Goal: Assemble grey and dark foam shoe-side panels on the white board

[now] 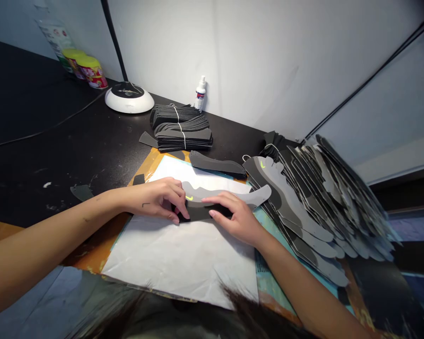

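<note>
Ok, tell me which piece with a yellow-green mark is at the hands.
The piece on the white sheet, with the left hand and right hand at it. The other marked piece lies on the fanned pile.

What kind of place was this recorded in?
Probably a small workshop making shoe parts: a tied bundle of dark cut pieces, a large fanned stack of grey pieces and a white spray bottle on a scuffed black table.
</note>
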{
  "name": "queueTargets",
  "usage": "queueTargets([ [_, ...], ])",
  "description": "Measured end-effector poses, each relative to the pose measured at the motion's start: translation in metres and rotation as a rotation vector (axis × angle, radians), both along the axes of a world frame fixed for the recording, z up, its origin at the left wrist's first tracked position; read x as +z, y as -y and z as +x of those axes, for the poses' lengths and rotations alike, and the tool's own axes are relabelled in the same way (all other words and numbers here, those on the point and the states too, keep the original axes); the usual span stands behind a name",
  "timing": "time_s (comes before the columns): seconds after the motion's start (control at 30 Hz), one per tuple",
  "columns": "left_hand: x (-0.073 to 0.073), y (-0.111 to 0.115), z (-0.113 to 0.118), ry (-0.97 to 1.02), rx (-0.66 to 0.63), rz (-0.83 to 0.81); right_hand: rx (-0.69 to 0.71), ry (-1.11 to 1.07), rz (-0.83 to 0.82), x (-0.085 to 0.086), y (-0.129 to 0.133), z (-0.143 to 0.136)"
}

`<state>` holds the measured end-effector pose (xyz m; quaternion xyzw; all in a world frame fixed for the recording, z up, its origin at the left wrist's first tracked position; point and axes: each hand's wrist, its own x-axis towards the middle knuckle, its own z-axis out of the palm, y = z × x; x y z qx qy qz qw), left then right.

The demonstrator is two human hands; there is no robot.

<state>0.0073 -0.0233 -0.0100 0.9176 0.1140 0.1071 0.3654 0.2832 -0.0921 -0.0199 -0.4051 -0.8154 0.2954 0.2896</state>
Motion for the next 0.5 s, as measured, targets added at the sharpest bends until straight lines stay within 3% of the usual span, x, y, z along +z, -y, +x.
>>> queueTargets([
  [0.5, 0.0028, 0.0000, 0.0005, -0.056, 0.030, -0.016, -0.013, 0.008, 0.013, 0.0011, -0.0013, 0.0003],
])
